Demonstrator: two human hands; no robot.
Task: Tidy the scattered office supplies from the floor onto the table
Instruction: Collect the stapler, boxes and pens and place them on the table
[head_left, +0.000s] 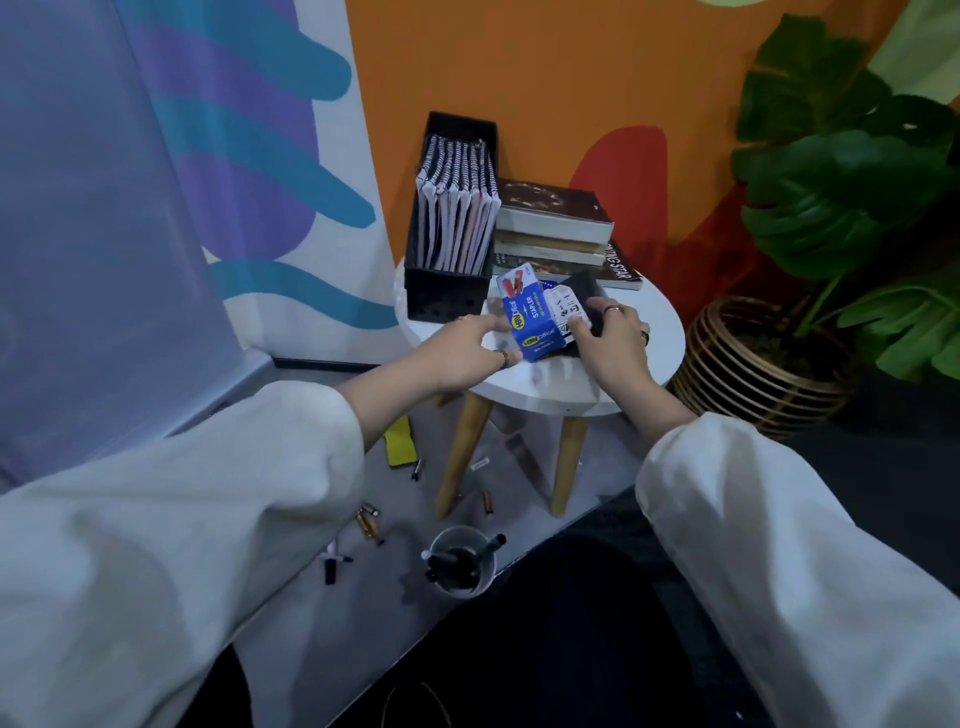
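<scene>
Both hands are open on the white bench (649, 332): left hand (470, 353) and right hand (613, 343) touch the blue box (530, 317); pens (363, 525) lie on the floor

Glossy cardboard stapler box (531, 317) on a smooth white table (652, 322) with matt wooden legs (462, 452).

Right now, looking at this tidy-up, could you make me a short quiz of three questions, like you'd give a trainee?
1. True or false: the blue stapler box is on the round white table.
2. Where is the cup of black markers? A) on the table B) on the floor C) in the plant basket
3. Fill in: the black file box stands to the ___ of the stack of books.

Key: 1 true; 2 B; 3 left.
</scene>
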